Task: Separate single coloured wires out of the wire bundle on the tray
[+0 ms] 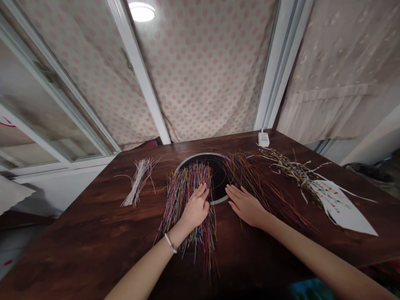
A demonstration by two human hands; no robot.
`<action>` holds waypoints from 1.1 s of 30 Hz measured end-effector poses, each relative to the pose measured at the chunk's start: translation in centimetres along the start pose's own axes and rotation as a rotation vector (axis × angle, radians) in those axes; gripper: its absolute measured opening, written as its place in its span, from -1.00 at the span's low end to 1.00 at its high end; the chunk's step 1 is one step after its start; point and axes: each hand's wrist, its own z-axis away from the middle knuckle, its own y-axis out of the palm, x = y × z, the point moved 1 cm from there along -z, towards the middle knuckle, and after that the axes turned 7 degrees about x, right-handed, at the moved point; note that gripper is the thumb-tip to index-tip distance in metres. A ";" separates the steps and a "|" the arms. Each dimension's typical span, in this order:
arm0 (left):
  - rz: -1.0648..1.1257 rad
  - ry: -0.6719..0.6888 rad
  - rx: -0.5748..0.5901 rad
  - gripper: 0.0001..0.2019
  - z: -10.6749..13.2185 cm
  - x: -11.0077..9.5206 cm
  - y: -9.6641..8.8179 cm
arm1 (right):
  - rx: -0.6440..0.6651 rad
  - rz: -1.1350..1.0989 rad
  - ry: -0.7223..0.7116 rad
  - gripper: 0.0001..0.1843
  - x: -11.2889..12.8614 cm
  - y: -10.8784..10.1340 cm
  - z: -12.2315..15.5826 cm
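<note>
Lying beneath left fingers (pixel 199 192) (apparently touching) are coloured strands (pixel 183 189)

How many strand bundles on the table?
4: white bundle at the left, multicoloured bundle under the left hand, reddish bundle beside the right hand, speckled bundle at the far right. Smaller ones could be hidden under the hands.

In front of me stands a dark wood-grain table (pixel 81 225), its far edge close to a curtain (pixel 206 71) patterned with pink dots. White window frames (pixel 140 71) cut across the fabric, slanting in my view, and to my left sliding panes (pixel 56 112) sit above a pale low wall (pixel 67 183). A round white light (pixel 142 11) glows high up. On my right hangs a beige-pink drape (pixel 340 58) with a horizontal fold.
</note>
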 end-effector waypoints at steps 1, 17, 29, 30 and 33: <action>-0.005 -0.005 0.002 -0.50 0.0 0.0 0.0 | -0.004 0.020 0.035 -0.46 -0.8 0.1 0.2; -0.151 -0.192 -0.006 -0.47 0.8 -0.4 0.1 | 0.041 0.046 0.435 -0.41 -6.1 -0.2 2.0; 0.031 -0.334 -0.123 -0.43 3.0 0.8 -4.6 | -0.089 -0.654 0.062 -0.45 4.6 -2.5 0.8; 0.082 -0.399 -0.111 -0.41 3.6 1.8 -4.9 | -0.089 -0.783 0.080 -0.46 5.5 -2.0 0.5; 0.291 -0.603 -0.009 -0.34 5.6 5.1 -5.1 | -0.095 -1.111 0.219 -0.47 7.2 -0.7 -0.8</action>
